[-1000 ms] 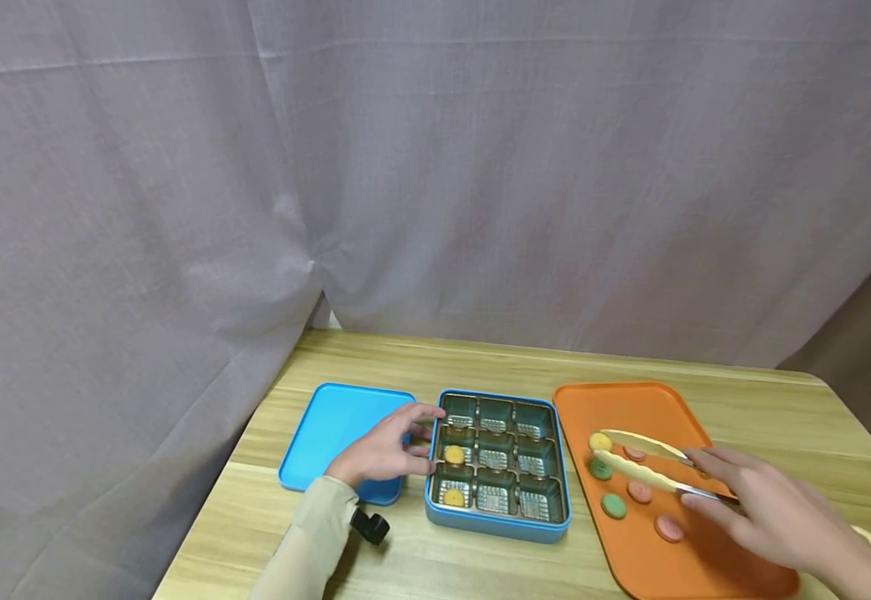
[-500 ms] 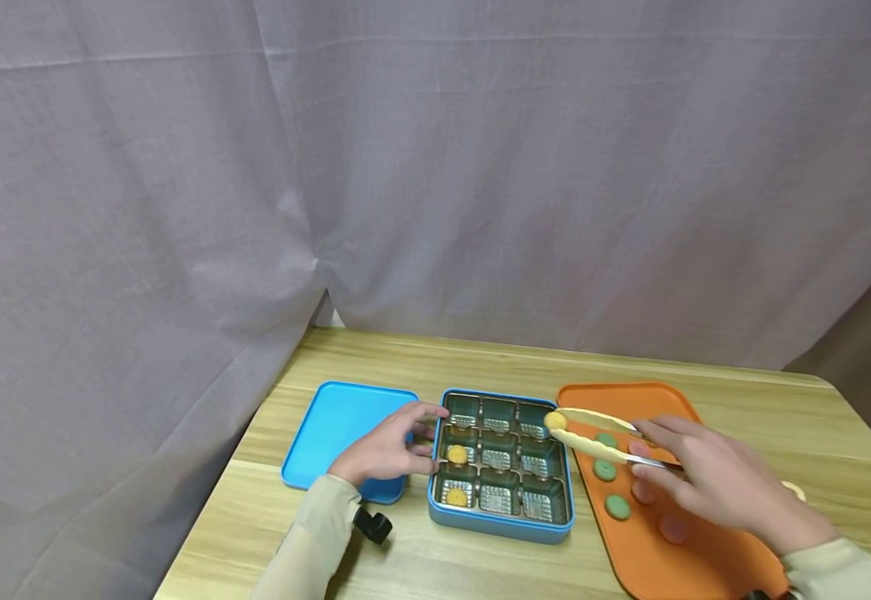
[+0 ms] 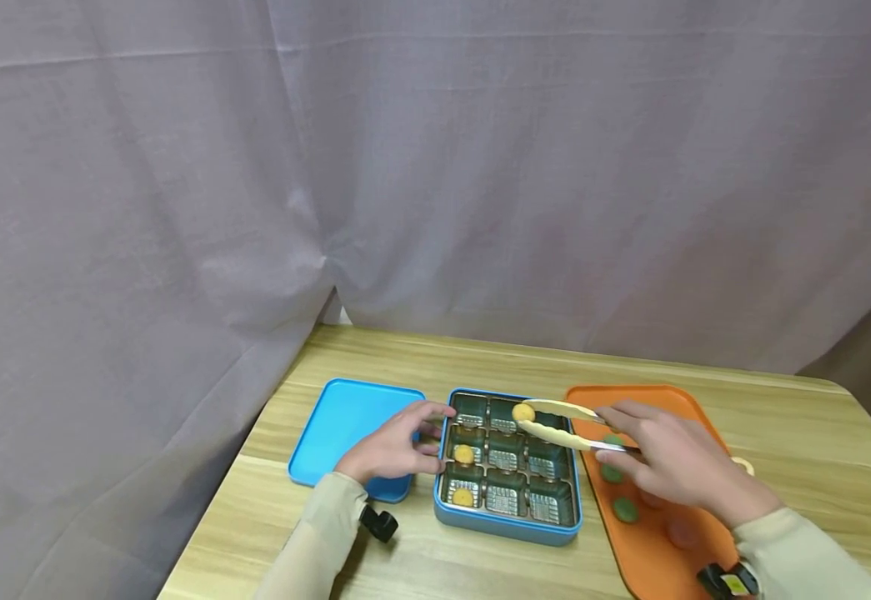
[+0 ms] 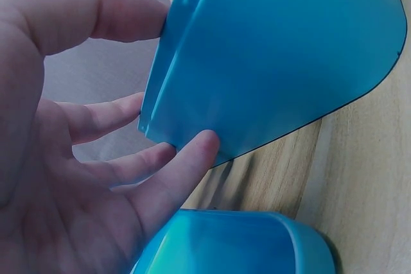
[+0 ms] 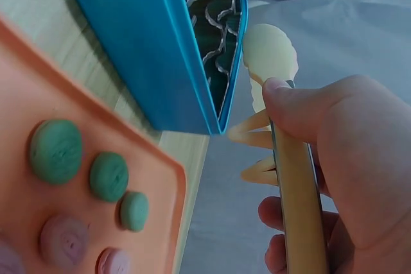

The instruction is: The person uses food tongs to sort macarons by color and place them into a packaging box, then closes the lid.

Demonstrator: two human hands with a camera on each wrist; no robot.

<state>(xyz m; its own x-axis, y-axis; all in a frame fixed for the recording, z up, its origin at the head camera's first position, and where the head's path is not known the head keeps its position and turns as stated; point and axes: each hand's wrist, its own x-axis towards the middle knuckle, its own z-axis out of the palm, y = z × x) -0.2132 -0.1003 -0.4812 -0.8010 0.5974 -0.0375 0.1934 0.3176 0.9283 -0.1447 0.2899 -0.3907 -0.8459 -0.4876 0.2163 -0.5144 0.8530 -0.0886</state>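
Between the cream-tipped tongs [image 3: 578, 442], a yellow macaron [image 3: 523, 413] is pinched over the back row of the blue divided box [image 3: 498, 531]. My right hand [image 3: 668, 462] grips the tongs partway along their arms, thumb on one side, as the right wrist view shows. Two more yellow macarons sit in the box's left column, one in the middle compartment [image 3: 463, 454] and one in the front compartment [image 3: 463, 497]. With fingers spread, my left hand [image 3: 388, 450] touches the box's left side; in the left wrist view its fingertips [image 4: 204, 142] lie against the blue wall.
A blue lid [image 3: 360, 417] lies left of the box, partly under the left hand. To the right, an orange tray [image 3: 653, 398] bears several green macarons [image 5: 56, 151] and pink macarons [image 5: 64, 240]. A grey curtain [image 3: 480, 183] hangs behind the wooden table [image 3: 397, 340].
My right hand has carried the tongs and yellow macaron left, from over the orange tray to above the box's back row. The left hand has stayed at the box's side.
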